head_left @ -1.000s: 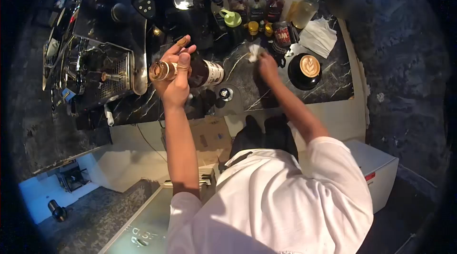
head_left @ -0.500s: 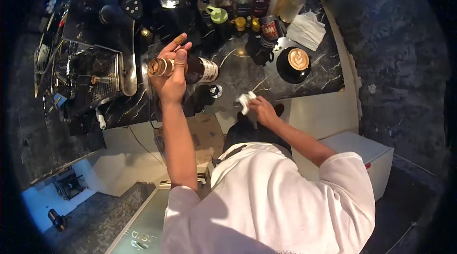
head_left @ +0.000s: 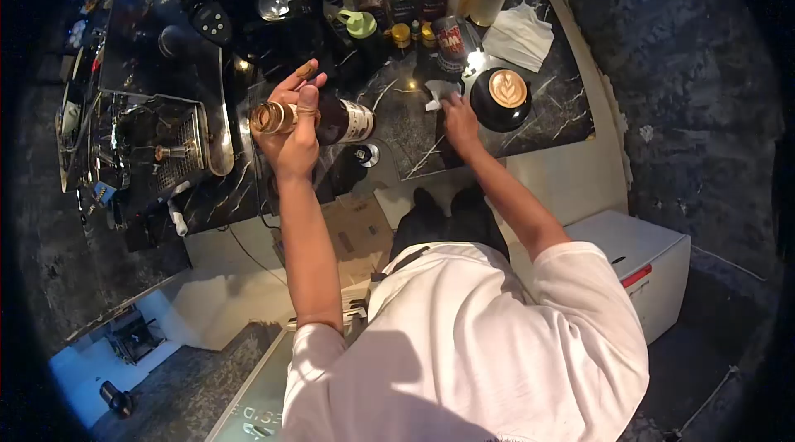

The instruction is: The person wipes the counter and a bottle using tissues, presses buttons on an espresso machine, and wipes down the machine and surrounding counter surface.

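Left hand (head_left: 296, 148) partly hides the bottle (head_left: 335, 120) it grips; right hand (head_left: 461, 123) pinches white tissue (head_left: 436, 96).

Bottle (head_left: 345, 121) left of the cup (head_left: 508, 89); napkins (head_left: 520, 36) behind the cup.

At the counter's (head_left: 414, 131) front edge, room between bottle (head_left: 335, 121) and right hand (head_left: 460, 122); cup (head_left: 507, 89) obstructs rightward, pump bottles (head_left: 402, 1) rearward.
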{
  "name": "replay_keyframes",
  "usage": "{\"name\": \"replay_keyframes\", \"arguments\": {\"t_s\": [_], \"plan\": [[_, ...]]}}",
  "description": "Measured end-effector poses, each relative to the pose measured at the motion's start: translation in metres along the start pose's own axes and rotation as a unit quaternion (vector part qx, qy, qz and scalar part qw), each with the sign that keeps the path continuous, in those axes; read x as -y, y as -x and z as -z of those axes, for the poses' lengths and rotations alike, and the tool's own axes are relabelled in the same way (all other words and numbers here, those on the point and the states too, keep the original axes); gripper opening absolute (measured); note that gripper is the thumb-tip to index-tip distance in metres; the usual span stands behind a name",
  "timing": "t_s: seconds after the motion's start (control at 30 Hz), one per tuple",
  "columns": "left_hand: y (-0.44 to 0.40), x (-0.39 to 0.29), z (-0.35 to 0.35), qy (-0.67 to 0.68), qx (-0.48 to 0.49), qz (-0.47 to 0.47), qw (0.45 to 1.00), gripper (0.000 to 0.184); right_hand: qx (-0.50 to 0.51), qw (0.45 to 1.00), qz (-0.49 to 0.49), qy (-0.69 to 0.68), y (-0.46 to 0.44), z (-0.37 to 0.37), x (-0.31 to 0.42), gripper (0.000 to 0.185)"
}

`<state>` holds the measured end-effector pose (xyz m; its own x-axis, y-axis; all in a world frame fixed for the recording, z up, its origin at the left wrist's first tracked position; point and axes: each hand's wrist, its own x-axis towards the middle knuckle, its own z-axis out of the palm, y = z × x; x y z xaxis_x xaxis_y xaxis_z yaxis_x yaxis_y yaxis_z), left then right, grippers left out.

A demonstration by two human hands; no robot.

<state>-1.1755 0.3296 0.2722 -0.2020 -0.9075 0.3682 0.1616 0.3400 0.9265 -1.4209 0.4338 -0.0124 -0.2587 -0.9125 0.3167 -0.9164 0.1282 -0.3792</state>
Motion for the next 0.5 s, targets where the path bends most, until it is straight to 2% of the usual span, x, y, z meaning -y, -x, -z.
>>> {"name": "replay_keyframes", "arguments": {"t_s": [0.07, 0.17, 0.27, 0.43, 0.5], "plan": [[0.005, -0.002, 0.0, 0.01, 0.0, 0.008, 1.0, 0.023, 0.012, 1.0, -0.013, 0.021, 0.019, -0.001, 0.002, 0.025], [0.004, -0.009, -0.003, 0.003, -0.001, 0.006, 1.0, 0.023, 0.039, 0.999, 0.015, 0.014, 0.059, 0.018, 0.005, 0.03], [0.008, -0.01, -0.013, 0.007, -0.002, 0.012, 1.0, 0.023, 0.038, 0.998, 0.035, -0.043, 0.094, 0.053, 0.01, 0.031], [-0.001, -0.006, -0.021, 0.029, 0.026, -0.005, 0.999, 0.024, 0.058, 0.991, -0.004, -0.119, 0.122, 0.078, 0.002, 0.029], [-0.001, -0.006, -0.025, 0.025, 0.023, -0.007, 0.999, 0.025, 0.073, 0.985, -0.069, -0.142, 0.128, 0.078, 0.002, 0.027]]}}
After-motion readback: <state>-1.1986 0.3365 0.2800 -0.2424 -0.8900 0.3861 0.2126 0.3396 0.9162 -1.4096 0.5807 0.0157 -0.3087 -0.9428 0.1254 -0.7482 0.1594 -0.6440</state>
